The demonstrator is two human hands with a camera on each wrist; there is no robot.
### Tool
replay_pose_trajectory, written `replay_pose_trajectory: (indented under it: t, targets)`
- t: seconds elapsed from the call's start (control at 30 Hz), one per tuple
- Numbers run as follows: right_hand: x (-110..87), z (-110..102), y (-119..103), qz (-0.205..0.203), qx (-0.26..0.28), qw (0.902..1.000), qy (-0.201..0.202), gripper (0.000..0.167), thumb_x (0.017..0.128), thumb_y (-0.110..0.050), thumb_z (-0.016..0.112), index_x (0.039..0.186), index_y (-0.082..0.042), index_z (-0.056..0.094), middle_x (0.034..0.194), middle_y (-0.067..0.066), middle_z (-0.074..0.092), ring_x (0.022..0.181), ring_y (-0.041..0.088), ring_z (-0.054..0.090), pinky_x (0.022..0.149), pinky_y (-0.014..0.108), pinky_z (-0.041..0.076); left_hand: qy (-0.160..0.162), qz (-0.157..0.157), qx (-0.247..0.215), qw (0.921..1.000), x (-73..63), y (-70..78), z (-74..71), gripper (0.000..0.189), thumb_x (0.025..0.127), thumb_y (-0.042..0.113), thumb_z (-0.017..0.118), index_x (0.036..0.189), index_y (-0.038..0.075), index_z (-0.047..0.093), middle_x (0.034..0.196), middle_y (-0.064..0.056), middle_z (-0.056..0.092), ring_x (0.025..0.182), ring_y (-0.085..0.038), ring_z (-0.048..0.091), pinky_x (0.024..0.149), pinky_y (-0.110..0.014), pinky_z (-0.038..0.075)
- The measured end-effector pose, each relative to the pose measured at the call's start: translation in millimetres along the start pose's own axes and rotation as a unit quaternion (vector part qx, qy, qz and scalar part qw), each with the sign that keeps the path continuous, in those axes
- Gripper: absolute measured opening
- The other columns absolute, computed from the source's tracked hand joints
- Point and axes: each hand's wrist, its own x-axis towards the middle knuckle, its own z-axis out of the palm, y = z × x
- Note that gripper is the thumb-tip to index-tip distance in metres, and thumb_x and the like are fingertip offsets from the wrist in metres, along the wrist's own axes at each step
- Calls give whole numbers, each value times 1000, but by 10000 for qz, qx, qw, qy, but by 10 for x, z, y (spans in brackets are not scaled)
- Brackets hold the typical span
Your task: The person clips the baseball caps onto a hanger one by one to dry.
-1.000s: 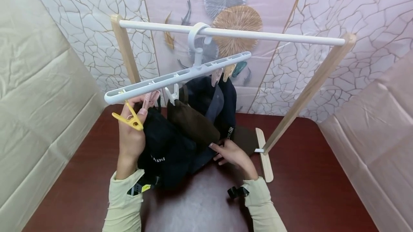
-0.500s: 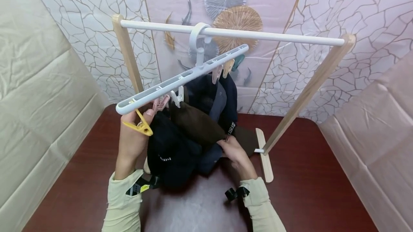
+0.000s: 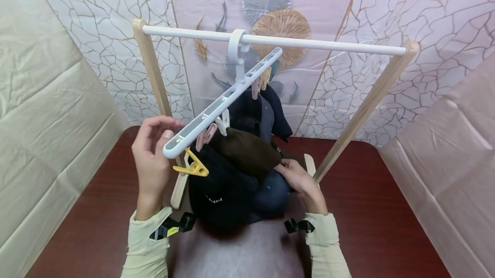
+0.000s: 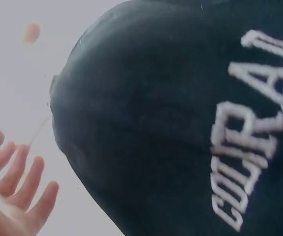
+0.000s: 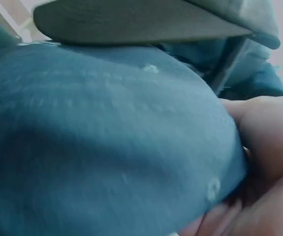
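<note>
A white clip hanger (image 3: 220, 102) hangs by its hook from the white rail (image 3: 309, 45), turned so that one end points at me. On its clips hang a black cap with white letters (image 3: 216, 187), a brown cap (image 3: 247, 151) and a blue cap (image 3: 274, 190), with darker caps behind. A yellow clip (image 3: 193, 167) dangles bare at the near end. My left hand (image 3: 152, 157) hovers just left of that end with its fingers loose and holds nothing; in the left wrist view the hand (image 4: 13, 187) is spread beside the black cap (image 4: 171, 123). My right hand (image 3: 299, 179) grips the blue cap (image 5: 107, 147) under the brown brim.
Two slanted wooden posts carry the rail, the left post (image 3: 152, 71) and the right post (image 3: 363, 108), each on a wooden foot (image 3: 178, 190). The stand rests on a dark red table (image 3: 367, 218). Beige sheets (image 3: 46, 110) close in both sides, and a patterned wall stands behind.
The hanger has swung round, its near end coming right and toward me. My left hand has let go of the yellow clip. My right hand has moved right and up along the caps.
</note>
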Motion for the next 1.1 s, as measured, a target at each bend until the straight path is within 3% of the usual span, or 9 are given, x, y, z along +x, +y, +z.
replay_pose_trajectory:
  t: [0.1,0.2,0.4,0.63,0.77,0.9,1.03,1.1]
  targets:
    - [-81,-65,-31,-211,-42,9998,-2,28,109,-19,54,114,6,66,80,-2,63,68,8,57,66,24,49,549,262,-675,9959,-25,76,97,19,95,-7,48,105,-10,64,93,-12,66,88,-24,67,84,-34,56]
    - [-168,-111,-83,-372,-9,9993,-65,29,109,-17,55,117,9,63,87,0,64,72,8,60,68,23,51,822,492,-1329,9865,-65,155,186,21,92,-6,45,103,-9,63,89,-13,62,83,-25,62,81,-34,55]
    - [-279,-154,-204,-439,-20,9990,-91,28,109,-18,58,116,9,60,85,2,63,69,9,65,67,25,55,854,1009,-1719,9762,-154,295,325,16,89,-1,53,98,-14,58,84,-14,61,76,-24,59,77,-30,53]
    - [-398,-186,-319,-550,-240,9978,290,29,108,-21,61,119,7,64,94,8,67,75,12,68,72,26,57,879,1425,-1877,9679,-235,506,453,15,89,-6,53,76,-14,50,67,-13,51,63,-21,48,64,-25,45]
    - [-481,-198,-412,-657,-537,9947,581,28,107,-24,64,118,2,68,96,10,67,78,14,67,74,26,56,487,1859,-1681,9669,-289,592,477,24,90,-7,54,68,-14,48,60,-13,47,56,-19,43,59,-25,40]
    - [-569,-197,-527,-819,-893,9892,821,25,106,-25,67,115,-2,71,95,10,67,81,17,65,74,26,54,-125,2056,-1337,9694,-325,645,423,27,92,-7,56,66,-14,52,59,-13,51,52,-16,46,54,-22,38]
    - [-670,-191,-627,-994,-1382,9808,955,20,105,-25,69,111,-7,72,95,6,67,87,19,61,78,26,51,-916,2179,-1109,9653,-356,686,361,27,95,-5,58,70,-14,57,58,-10,55,51,-15,51,49,-20,37]
    - [-738,-188,-674,-1079,-1625,9759,977,17,104,-27,69,111,-11,73,96,3,67,90,18,60,81,27,49,-1479,2281,-864,9585,-364,714,351,26,98,-2,59,75,-11,61,60,-9,59,53,-13,55,49,-19,40]
